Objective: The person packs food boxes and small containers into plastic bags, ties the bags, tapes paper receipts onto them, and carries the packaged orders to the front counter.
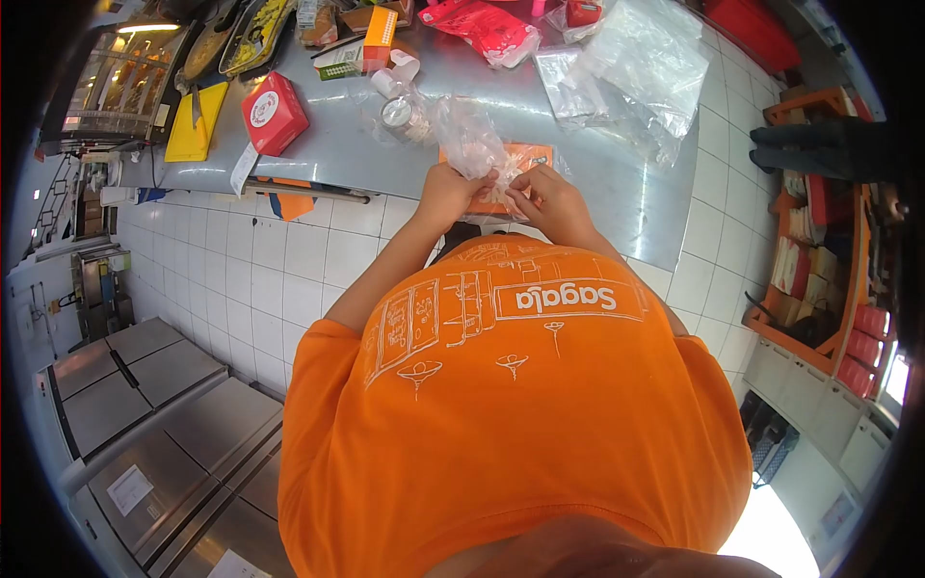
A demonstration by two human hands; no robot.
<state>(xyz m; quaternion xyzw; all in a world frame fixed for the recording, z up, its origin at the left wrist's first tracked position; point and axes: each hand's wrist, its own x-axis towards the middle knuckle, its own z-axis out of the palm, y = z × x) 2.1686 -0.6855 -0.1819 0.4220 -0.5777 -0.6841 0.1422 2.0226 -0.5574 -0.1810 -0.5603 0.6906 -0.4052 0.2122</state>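
Note:
Both hands meet at the near edge of the steel table. My left hand pinches the gathered neck of a clear plastic bag, whose loose upper part spreads away from me. Close beside it, my right hand has its fingers closed on the same gathered plastic. An orange box lies beneath the hands, partly hidden by them and by clear plastic. Beyond my left hand stands a clear container with a round top.
A red box and a yellow board with a knife lie at the left. Farther back are an orange and green box and a red packet. Clear bags cover the right end. Another person's legs show far right.

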